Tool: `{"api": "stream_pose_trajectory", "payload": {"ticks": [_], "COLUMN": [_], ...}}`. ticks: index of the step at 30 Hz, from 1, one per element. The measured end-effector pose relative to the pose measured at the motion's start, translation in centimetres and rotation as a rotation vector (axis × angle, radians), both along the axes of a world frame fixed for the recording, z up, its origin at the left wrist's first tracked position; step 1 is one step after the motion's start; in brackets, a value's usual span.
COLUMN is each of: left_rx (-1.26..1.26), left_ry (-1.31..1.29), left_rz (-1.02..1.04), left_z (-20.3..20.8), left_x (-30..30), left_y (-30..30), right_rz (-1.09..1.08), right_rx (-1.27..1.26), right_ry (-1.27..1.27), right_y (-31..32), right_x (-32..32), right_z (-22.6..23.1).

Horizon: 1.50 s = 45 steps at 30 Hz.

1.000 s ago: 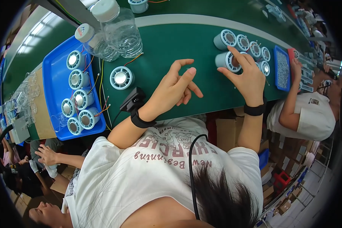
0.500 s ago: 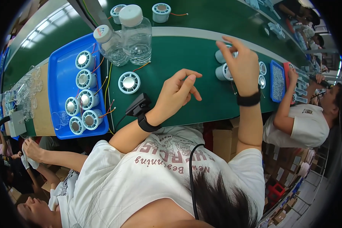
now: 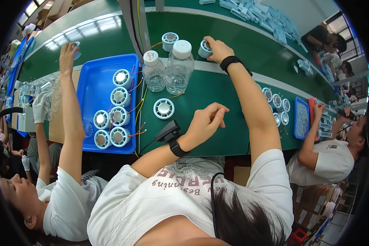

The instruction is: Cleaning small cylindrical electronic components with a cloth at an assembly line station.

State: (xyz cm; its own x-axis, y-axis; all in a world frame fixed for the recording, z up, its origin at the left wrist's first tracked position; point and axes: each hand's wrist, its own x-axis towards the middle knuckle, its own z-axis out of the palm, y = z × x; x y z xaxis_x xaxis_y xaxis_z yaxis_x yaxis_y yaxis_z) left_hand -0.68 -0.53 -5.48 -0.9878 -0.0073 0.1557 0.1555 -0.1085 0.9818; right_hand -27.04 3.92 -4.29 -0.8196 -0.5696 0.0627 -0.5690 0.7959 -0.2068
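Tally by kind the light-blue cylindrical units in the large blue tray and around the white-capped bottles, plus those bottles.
White-capped clear bottles: 2
Light-blue cylindrical units: 9 (6 in the large blue tray, 1 on the near side of the bottles, 2 on the far side, one of these at the right hand)
Total: 11

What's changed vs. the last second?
Right hand left the unit cluster at right, moving forward and left; its fingers now touch a light-blue round unit on the far green surface. Firm grip unclear. At left, a co-worker's hand reached forward. The view shifted too.

Unchanged: left hand empty over the near tabletop; clear bottles standing; blue tray with six units.
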Motion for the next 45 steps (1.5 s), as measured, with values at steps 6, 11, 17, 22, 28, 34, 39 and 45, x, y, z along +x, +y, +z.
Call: {"api": "stream_pose_trajectory", "payload": {"ticks": [6,11,17,22,28,34,39,45], "left_rx": [0.041,0.139,0.047,0.072,0.355,0.514,0.643,0.551], "left_ry": [-0.035,0.057,0.053,0.056,-0.047,-0.157,-0.252,-0.086], "left_rz": [0.018,0.146,0.129,-0.016,-0.258,-0.421,-0.721,-0.466], "left_z": [-0.1,-0.6,-0.6,-0.6,-0.8,-0.4,-0.7,-0.2], "left_x": [0.1,-0.2,-0.2,-0.4,-0.5,-0.5,-0.4,0.1], "left_y": [-0.6,-0.3,-0.1,0.3,0.3,-0.8,-1.7,-0.1], "right_rz": [0.021,0.047,-0.155,-0.216,-0.216,-0.121,-0.103,-0.103], "right_rx": [0.061,-0.326,-0.931,-0.918,-0.820,-1.115,-0.968,-0.925], "right_ry": [0.276,0.152,-0.427,-0.494,-0.506,-0.554,-0.473,-0.391], "right_y": [3.4,7.5,12.4,14.3,14.6,15.7,16.4,15.4], "right_x": [5.6,12.9,18.1,20.7,23.3,24.7,24.3,24.1], "right_z": [2.2,5.2,5.6,4.6,3.9,3.5,2.7,3.8]}}
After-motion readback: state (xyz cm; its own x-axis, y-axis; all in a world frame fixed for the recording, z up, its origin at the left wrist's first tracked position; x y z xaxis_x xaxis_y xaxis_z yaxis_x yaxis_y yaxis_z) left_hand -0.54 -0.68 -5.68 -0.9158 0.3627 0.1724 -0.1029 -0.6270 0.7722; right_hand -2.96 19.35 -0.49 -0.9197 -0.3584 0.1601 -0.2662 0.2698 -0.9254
